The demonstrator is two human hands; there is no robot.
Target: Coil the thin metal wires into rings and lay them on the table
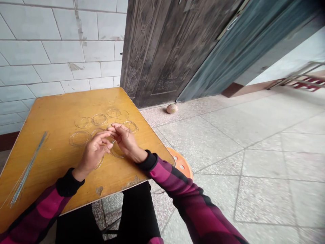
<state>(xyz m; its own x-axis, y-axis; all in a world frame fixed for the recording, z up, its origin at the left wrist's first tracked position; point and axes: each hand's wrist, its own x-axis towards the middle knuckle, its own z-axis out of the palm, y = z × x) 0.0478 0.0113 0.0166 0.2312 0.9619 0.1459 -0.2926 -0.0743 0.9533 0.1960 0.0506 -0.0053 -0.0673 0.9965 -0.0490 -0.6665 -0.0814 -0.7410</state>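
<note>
My left hand [95, 150] and my right hand [125, 140] meet just above the near half of the yellow table, fingertips close together. The fingers of both are curled in a pinch on thin wire, which is hard to see against the skin. Around and beneath them lie several thin wire rings, among them a ring [99, 119] behind the hands and a ring [69, 139] to the left. Another ring [111, 154] is partly covered by my right hand, and part of one shows below my left hand.
A bundle of straight wires [29, 169] lies along the left side of the wooden table [58, 112]. Beyond it stand a tiled wall [68, 28] and a dark door [162, 51]. An orange stool [186, 167] sits by the right edge, and a ball [172, 108] rests on the floor.
</note>
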